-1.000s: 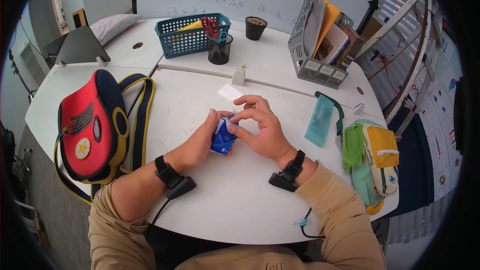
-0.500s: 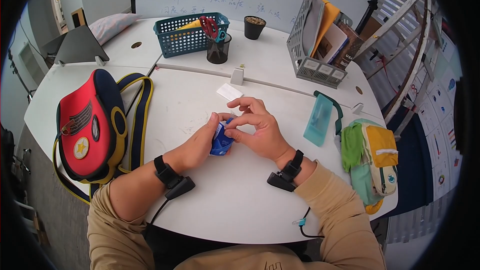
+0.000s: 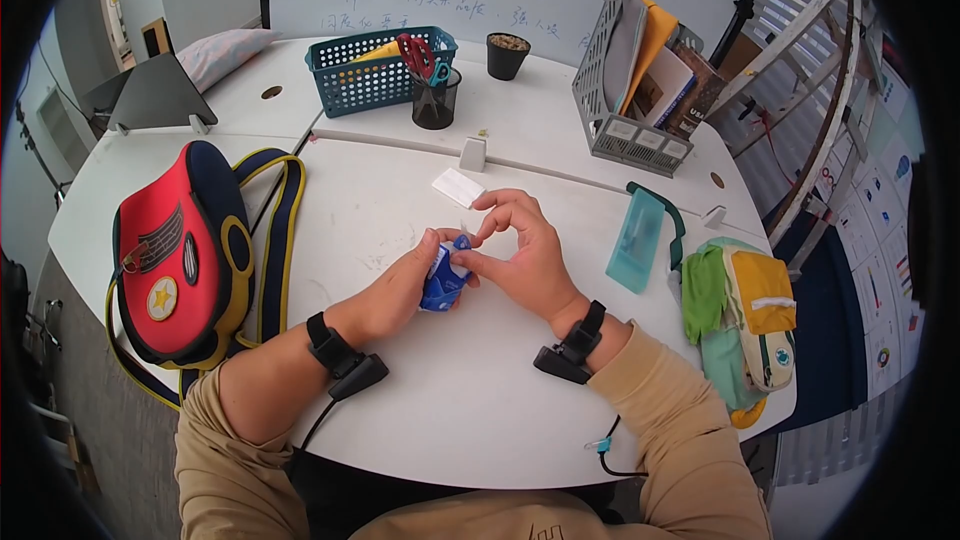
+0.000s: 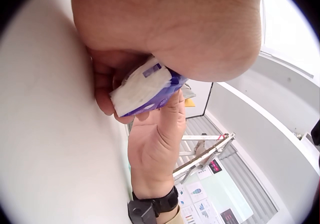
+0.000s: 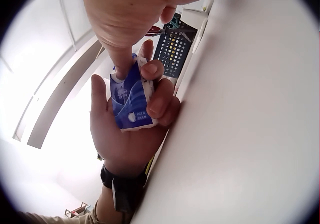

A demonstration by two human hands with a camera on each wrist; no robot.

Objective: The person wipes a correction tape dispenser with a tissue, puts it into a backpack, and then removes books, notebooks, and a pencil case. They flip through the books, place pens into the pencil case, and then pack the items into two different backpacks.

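Note:
A blue and white tissue pack point(image 3: 443, 281) is held over the table in front of the person. The left hand point(image 3: 398, 285) grips it from the left, fingers wrapped around its far side, as the right wrist view shows on the printed tissue pack point(image 5: 131, 100). At its upper end, the right hand point(image 3: 527, 258) has thumb and index finger bent at the opening, with a small blue flap point(image 3: 461, 242) raised beside them. The left wrist view shows the pack's pale end point(image 4: 142, 86). Beyond the hands, a folded white tissue point(image 3: 459, 187) lies on the table.
A red and navy bag point(image 3: 180, 250) lies on the left. To the right are a teal case point(image 3: 636, 242) and a small colourful backpack point(image 3: 745, 320). Behind stand a teal basket point(image 3: 365, 90), a mesh pen cup point(image 3: 436, 105), a potted plant point(image 3: 507, 58) and a grey file rack point(image 3: 635, 140).
The right index finger has drawn back from the pack's top, and the blue flap there shows more plainly. The left hand keeps its grip in nearly the same place.

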